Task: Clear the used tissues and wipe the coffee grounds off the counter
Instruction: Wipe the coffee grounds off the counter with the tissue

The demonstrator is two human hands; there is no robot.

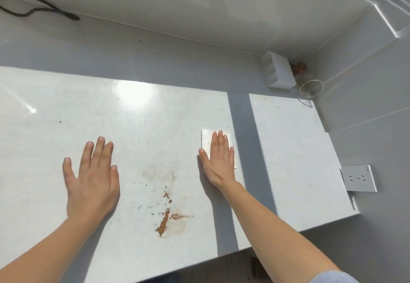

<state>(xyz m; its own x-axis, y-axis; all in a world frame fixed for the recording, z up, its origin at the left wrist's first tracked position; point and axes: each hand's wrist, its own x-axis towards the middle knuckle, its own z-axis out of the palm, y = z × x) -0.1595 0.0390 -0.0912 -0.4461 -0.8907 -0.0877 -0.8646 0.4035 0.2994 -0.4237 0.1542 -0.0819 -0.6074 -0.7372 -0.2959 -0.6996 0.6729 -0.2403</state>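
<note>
Brown coffee grounds (pixel 164 221) lie smeared on the white counter (pixel 144 116), near its front edge, with a faint brown stain spreading above them. My left hand (pixel 92 176) rests flat on the counter to the left of the grounds, fingers straight. To the right of the grounds, my right hand (pixel 218 160) lies flat with straight fingers on a folded white tissue (pixel 206 139). The tissue shows a light brown tint under the fingers.
A white compartment box (pixel 278 70), a clear glass cup (pixel 310 89) and a small red-topped item (pixel 299 67) stand in the far right corner. A wall socket (pixel 358 178) is on the right wall. A black cable (pixel 44 9) runs at the far left.
</note>
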